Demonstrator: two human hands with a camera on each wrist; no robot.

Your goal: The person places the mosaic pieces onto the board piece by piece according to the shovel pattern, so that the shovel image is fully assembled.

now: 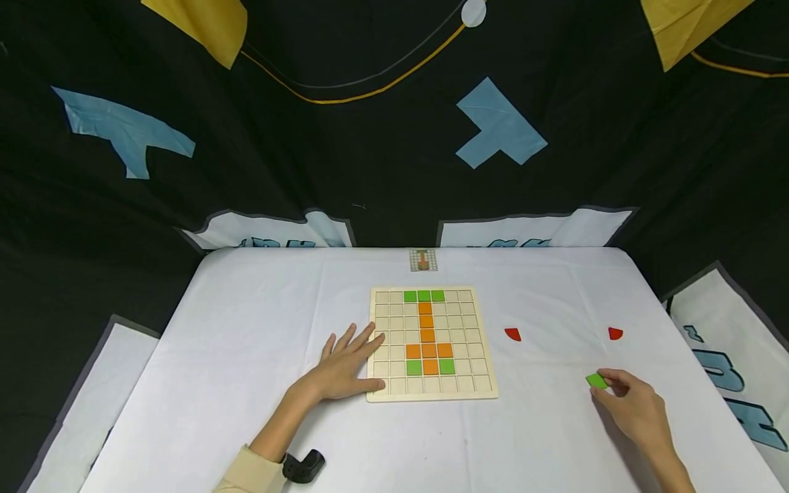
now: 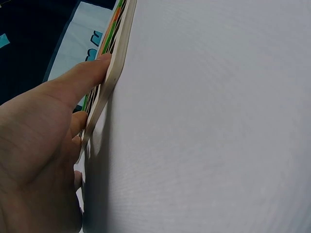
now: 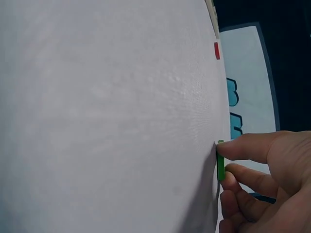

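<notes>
A square wooden grid board [image 1: 394, 392] lies mid-table, with green and orange square tiles set in some of its cells. My left hand [image 1: 342, 366] rests on the board's left edge, fingers spread and fairly straight; the left wrist view shows the thumb [image 2: 92, 68] on the rim. Off to the right, my right hand [image 1: 635, 405] pinches a green square tile [image 1: 596, 381] between thumb and fingers, low over the white cloth. In the right wrist view this tile [image 3: 221, 165] appears edge-on. Two red quarter-round pieces lie beyond, one [image 1: 513, 334] beside the board and the other [image 1: 615, 333] farther right.
A small picture card [image 1: 423, 260] showing a grid pattern lies at the table's far edge, behind the board. White cloth [image 1: 259, 294] covers the table. A black curtain [image 1: 370, 157] with blue and yellow shapes hangs behind. A black device [image 1: 304, 467] sits at my left wrist.
</notes>
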